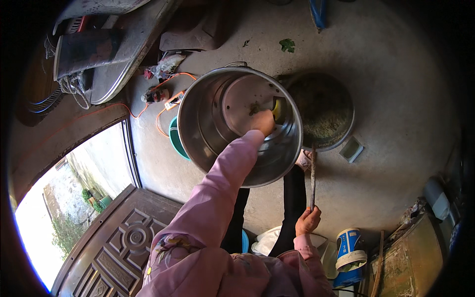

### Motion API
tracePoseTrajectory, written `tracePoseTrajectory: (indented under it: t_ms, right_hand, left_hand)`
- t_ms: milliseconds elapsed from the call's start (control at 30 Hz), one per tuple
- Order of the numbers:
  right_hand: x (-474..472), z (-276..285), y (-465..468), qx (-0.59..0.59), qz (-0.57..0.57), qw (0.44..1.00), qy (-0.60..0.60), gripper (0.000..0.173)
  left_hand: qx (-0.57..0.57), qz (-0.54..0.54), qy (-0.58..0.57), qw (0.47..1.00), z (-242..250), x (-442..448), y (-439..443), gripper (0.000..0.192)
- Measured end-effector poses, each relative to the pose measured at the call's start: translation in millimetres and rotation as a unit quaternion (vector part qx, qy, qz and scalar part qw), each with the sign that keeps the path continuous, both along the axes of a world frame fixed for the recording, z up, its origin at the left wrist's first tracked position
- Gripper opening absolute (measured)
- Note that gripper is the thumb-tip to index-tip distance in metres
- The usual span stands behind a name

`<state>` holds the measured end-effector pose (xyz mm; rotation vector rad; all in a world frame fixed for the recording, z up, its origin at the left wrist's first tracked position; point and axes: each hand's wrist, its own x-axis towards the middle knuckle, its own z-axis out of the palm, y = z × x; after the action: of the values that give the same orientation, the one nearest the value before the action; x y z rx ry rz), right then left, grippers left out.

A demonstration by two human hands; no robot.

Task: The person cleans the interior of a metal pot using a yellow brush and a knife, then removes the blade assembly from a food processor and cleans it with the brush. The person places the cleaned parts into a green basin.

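My left hand reaches into a tall round metal drum, its fingers curled at a dark square-sided scoop with a yellow part. Much of that grip is hidden by the back of the hand. Dark specks and a small heap of crumbs lie on the drum's pale bottom. Lower right, my right hand is closed around a thin wooden stick. The stick's far end meets the rim of a wide round basin, which holds crumbly yellowish-brown meal.
Beside the basin a small rectangular container sits on the concrete floor. A teal bucket, an orange cord and a power strip lie left of the drum. Left stands a carved door; lower right, a blue-and-white pail.
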<state>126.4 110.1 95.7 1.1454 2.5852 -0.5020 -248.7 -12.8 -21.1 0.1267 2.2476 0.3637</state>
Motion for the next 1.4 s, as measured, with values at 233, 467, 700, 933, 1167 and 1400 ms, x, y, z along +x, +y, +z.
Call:
tracePoseTrajectory:
  t_ms: [233, 467, 700, 933, 1167, 1400]
  right_hand:
    - [0.3, 0.9, -0.1, -0.011, -0.006, 1.000, -0.004, 0.020]
    - [-7.4, -0.1, -1.2, -0.013, -0.008, 1.000, 0.020, 0.020]
    - [-34.6, -17.0, 20.0, -0.007, -0.053, 0.994, 0.090, 0.021]
    - [-117.8, -93.0, 32.6, -0.057, 0.030, 0.994, 0.090, 0.018]
    - [-163.0, -134.4, 37.4, -0.015, 0.142, 0.987, 0.076, 0.017]
    - [-159.4, -146.8, 76.1, -0.083, -0.021, 0.996, -0.039, 0.019]
  left_hand:
    - [-0.022, -0.011, -0.030, 0.999, -2.6, -8.7, 6.5, 0.022]
    - [0.013, -0.087, 0.086, 0.992, 10.9, -4.9, -34.9, 0.022]
    - [0.088, 0.033, 0.195, 0.976, 158.2, 55.7, -103.3, 0.011]
    - [0.074, 0.032, 0.315, 0.946, 160.5, 133.9, -94.0, 0.002]
    - [0.065, 0.011, 0.321, 0.945, 161.0, 135.3, -90.2, 0.002]
    - [0.060, 0.023, 0.338, 0.939, 161.5, 137.8, -90.9, 0.002]
